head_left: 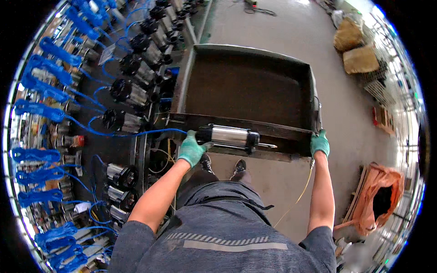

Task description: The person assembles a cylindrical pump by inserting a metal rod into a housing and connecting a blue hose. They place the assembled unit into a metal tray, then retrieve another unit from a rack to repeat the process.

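Left hand (192,149) — gloved, clasped round cylindrical steel pump (232,136); right hand (320,143) — apparently closed on metal cart (314,119) rim.

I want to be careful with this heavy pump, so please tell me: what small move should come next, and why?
Probably ease the pump forward and lower it into the empty metal tray. The left hand grips its black end while it lies along the tray's near rim, and the right hand holds the tray's corner steady.
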### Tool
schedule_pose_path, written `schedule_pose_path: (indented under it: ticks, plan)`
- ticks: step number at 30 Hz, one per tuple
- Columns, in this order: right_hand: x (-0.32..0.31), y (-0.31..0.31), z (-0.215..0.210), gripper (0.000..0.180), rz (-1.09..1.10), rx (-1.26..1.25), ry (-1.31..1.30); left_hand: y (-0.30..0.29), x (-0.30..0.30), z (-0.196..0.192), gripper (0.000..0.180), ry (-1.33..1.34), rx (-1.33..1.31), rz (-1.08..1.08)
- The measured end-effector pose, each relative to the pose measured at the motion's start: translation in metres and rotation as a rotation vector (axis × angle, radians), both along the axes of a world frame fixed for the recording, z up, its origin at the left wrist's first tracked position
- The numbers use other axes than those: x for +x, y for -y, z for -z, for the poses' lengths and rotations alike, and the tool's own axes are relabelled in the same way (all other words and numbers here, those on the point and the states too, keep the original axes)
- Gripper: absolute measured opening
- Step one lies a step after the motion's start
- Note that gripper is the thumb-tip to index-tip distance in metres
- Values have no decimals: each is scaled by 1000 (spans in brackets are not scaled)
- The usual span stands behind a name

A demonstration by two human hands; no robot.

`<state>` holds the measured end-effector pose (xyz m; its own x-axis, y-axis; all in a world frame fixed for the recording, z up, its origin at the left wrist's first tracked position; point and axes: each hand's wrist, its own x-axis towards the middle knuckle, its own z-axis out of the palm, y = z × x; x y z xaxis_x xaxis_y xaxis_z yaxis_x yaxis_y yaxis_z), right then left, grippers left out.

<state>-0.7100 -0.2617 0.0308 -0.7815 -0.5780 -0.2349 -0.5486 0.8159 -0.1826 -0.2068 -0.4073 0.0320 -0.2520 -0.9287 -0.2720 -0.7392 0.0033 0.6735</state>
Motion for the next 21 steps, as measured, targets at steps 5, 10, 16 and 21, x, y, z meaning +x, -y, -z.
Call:
schedule_pose_path:
  ticks: [5, 10, 16, 21]
  plan:
    - [95, 31, -11, 37, -218, -426, 244, 26, 21, -21, 57, 343, -71, 153]
    - [210, 80, -29, 25, -427, -596, 340, 93, 98, 10, 42, 654, -410, 233]
    - [258, 107, -34, 20, -534, -402, -1, 135, 134, 21, 58, 761, -228, 617]
    - [256, 106, -32, 19, -491, -423, 1, 152, 126, 8, 51, 739, -136, 685]
